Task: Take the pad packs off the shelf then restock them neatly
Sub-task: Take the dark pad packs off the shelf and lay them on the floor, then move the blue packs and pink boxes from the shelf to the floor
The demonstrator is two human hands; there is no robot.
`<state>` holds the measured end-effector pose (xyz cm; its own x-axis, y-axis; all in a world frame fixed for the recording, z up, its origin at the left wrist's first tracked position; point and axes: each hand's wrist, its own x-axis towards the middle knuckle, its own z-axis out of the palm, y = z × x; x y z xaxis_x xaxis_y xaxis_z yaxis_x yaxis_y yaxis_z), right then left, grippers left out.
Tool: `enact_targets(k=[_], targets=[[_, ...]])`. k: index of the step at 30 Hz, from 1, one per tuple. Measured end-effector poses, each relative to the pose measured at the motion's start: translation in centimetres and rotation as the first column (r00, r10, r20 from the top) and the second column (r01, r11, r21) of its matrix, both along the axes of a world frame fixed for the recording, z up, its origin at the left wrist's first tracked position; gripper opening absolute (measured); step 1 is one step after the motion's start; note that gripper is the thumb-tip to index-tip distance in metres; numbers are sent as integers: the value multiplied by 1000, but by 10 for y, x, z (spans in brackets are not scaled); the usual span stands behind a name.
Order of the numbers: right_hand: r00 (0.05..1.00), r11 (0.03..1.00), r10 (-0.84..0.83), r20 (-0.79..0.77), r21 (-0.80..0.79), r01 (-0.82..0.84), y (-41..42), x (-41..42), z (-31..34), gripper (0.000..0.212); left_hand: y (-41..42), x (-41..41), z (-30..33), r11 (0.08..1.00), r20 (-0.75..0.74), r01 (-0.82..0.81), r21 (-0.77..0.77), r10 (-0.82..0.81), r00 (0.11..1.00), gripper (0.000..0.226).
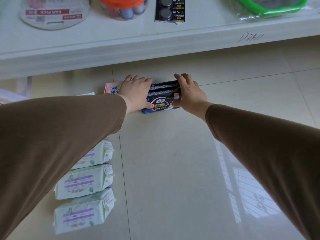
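A dark blue plastic pad pack (162,99) is gripped at both ends on the pale tiled floor (173,161), the right hand (190,94) curled round one end, the left hand (136,92) the other. A pink pad pack (111,88) lies touching; it could be knocked askew if the dark one is slid sideways.

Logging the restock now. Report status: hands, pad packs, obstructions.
Left hand and right hand both grip the dark pad pack on the floor. Pink pack beside it. Three pale packs in a row, clear.
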<state>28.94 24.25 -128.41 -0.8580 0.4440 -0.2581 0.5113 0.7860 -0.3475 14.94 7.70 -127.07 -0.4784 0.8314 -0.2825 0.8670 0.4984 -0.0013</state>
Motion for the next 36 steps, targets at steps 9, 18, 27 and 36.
enact_targets(k=[9, 18, 27, 36], targets=[[998, 995, 50, 40, 88, -53, -9, 20, 16, 108, -15, 17, 14, 998, 29, -8, 55, 6, 1000, 96], [991, 986, 45, 128, 155, -65, -41, 87, 106, 100, -69, 72, 96, 992, 89, -122, 21, 119, 989, 99], [993, 984, 96, 66, 144, -105, -89, 146, 299, 86, -114, 145, 285, 988, 166, -143, 55, 132, 977, 98], [994, 979, 82, -65, 194, -68, -125, 178, 541, 82, -136, 173, 536, 983, 125, -80, 167, 59, 990, 98]])
